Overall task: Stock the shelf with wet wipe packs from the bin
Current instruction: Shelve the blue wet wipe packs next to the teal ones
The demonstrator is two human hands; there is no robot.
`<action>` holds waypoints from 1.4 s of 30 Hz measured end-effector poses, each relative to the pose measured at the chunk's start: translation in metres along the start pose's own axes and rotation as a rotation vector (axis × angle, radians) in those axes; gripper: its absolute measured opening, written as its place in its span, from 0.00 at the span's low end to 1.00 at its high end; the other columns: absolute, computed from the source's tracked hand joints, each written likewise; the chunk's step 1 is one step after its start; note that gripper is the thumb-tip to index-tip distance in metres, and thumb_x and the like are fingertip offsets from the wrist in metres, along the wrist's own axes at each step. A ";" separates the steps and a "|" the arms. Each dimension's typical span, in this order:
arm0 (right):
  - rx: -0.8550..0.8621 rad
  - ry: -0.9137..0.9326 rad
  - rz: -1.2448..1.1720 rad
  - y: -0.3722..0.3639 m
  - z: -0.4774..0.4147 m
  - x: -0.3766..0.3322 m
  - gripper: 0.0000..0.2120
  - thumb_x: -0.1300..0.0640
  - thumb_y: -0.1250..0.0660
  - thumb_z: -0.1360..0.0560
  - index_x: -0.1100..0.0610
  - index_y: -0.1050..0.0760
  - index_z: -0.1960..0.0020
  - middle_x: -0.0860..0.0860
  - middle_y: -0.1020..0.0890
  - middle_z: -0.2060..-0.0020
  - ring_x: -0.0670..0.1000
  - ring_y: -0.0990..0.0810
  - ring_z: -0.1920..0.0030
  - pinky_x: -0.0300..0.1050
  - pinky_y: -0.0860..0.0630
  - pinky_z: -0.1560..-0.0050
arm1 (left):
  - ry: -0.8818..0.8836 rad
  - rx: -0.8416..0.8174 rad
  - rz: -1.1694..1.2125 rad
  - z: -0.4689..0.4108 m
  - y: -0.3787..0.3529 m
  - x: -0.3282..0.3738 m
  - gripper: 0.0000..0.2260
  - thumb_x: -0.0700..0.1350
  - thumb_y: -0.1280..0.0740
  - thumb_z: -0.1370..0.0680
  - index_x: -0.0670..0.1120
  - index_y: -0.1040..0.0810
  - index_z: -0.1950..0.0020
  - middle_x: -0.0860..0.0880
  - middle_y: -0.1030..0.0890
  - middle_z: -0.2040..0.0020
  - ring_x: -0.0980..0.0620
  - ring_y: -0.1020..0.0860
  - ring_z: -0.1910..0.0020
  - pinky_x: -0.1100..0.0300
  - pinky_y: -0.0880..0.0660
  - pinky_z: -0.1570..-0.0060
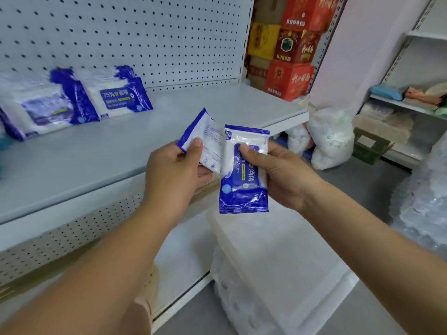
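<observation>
On the shelf (96,160), wipe packs (121,97)

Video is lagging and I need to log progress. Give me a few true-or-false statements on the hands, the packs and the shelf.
1. The left hand and the right hand each hold a pack. True.
2. The pack in the right hand shows its blue printed front. True.
3. The pack in the left hand lies on the shelf. False: it is held in the air, off the shelf.
4. The shelf has no packs yet. False: the packs on the shelf stand at its left end.
</observation>
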State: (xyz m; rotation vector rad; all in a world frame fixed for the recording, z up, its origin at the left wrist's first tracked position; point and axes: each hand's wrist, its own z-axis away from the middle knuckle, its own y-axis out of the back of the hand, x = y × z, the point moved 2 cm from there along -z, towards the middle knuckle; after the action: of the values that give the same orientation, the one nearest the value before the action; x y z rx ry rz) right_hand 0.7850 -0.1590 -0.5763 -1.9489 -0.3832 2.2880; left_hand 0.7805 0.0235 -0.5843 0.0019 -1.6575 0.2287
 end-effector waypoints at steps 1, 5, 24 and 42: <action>-0.018 0.011 0.011 -0.012 -0.007 -0.002 0.20 0.57 0.27 0.27 0.59 0.23 0.36 0.57 0.15 0.45 0.55 0.14 0.50 0.52 0.17 0.49 | -0.008 0.036 0.003 -0.005 0.011 0.009 0.05 0.46 0.35 0.18 0.47 0.19 0.48 0.48 0.14 0.55 0.51 0.14 0.60 0.58 0.17 0.62; -0.003 0.037 0.143 -0.067 -0.043 0.004 0.18 0.53 0.27 0.24 0.56 0.24 0.36 0.55 0.14 0.47 0.56 0.14 0.49 0.58 0.18 0.46 | -0.130 0.214 -0.039 -0.029 0.067 0.043 0.09 0.45 0.34 0.18 0.45 0.19 0.55 0.44 0.14 0.55 0.47 0.14 0.58 0.50 0.16 0.59; -0.097 0.240 0.359 -0.197 -0.153 -0.021 0.24 0.63 0.22 0.30 0.57 0.28 0.38 0.55 0.14 0.47 0.54 0.13 0.51 0.54 0.16 0.54 | -0.212 0.387 0.285 -0.102 0.195 0.076 0.08 0.37 0.34 0.19 0.45 0.20 0.41 0.47 0.16 0.45 0.49 0.16 0.49 0.62 0.18 0.54; -0.138 0.717 1.504 -0.222 -0.265 -0.044 0.24 0.50 0.19 0.33 0.45 0.20 0.39 0.49 0.23 0.45 0.50 0.27 0.45 0.46 0.30 0.38 | -0.465 0.514 -0.073 -0.103 0.177 0.034 0.08 0.50 0.35 0.21 0.58 0.25 0.42 0.65 0.18 0.48 0.57 0.18 0.47 0.45 0.20 0.43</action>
State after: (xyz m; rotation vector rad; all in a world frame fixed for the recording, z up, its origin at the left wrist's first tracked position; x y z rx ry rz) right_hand 1.0353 0.0748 -0.5140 -3.5185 1.4640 1.5355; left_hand 0.8540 0.2172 -0.5690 0.5381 -2.0095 0.6298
